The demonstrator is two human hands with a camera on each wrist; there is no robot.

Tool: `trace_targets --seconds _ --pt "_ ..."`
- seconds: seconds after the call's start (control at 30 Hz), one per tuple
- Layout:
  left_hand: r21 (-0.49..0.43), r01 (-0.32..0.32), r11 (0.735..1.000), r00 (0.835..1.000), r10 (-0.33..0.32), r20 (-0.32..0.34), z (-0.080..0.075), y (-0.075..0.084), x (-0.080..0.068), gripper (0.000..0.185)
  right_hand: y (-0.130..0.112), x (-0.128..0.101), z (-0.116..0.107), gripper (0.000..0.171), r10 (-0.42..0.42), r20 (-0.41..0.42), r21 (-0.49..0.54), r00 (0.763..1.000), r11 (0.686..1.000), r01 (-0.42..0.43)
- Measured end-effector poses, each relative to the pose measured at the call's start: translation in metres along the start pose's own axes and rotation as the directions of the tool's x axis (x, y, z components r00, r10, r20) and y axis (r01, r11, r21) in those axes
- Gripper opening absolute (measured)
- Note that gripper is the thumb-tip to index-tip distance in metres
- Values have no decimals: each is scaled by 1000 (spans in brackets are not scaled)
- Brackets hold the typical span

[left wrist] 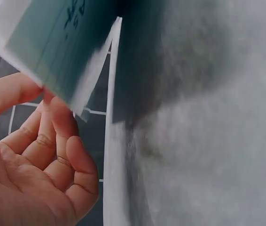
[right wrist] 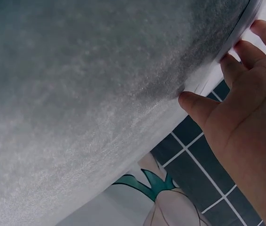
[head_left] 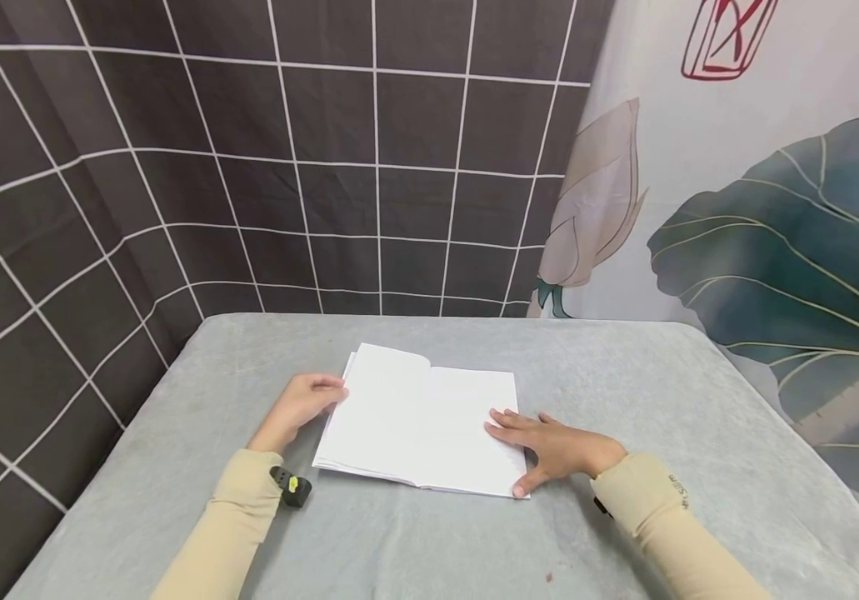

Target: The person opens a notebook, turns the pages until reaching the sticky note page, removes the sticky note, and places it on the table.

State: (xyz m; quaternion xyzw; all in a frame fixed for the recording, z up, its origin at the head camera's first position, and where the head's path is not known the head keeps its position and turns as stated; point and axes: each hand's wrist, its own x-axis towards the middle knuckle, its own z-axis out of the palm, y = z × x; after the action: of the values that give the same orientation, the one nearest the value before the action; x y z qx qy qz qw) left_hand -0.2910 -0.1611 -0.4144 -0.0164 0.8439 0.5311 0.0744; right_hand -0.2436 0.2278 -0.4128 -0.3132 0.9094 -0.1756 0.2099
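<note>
A notebook (head_left: 392, 425) lies spread on the grey-covered table, its two facing pages white and blank. At its left edge my left hand (head_left: 303, 408) pinches pages or cover between thumb and fingers. The left wrist view shows the lifted underside, a teal cover (left wrist: 53, 52) with dark handwriting, held at its corner while the other fingers curl below. My right hand (head_left: 564, 448) rests on the right page with fingers spread, the thumb near the lower right corner. In the right wrist view, straight fingertips (right wrist: 230, 68) reach the notebook's edge.
The grey cloth (head_left: 414, 550) covers the whole table. A dark curtain with a white grid (head_left: 332, 192) hangs behind and to the left. At the right hangs a pale curtain with a large leaf print (head_left: 796, 242). A black wrist device (head_left: 294, 490) sits at the left cuff.
</note>
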Motion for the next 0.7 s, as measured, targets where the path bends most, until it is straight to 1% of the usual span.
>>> trace_targets --seconds 0.13,0.3,0.37,0.6,0.7 --pt "13 -17 1000 1000 17 24 -3 -2 0 34 1 -1 0 105 15 7 10 1000 1000 -15" --pt "19 -41 999 998 40 43 -5 -6 0 33 3 -1 0 106 14 -2 12 1000 1000 -14" --pt "34 -41 999 998 39 45 -5 -8 0 34 3 -1 1 106 14 -5 12 1000 1000 -14" --pt "82 -9 997 999 6 32 -6 -10 2 33 3 1 2 106 10 -16 2 1000 1000 -10" --pt "86 -16 996 999 13 38 -6 -11 1 33 2 1 3 103 -2 -25 -11 1000 1000 2"
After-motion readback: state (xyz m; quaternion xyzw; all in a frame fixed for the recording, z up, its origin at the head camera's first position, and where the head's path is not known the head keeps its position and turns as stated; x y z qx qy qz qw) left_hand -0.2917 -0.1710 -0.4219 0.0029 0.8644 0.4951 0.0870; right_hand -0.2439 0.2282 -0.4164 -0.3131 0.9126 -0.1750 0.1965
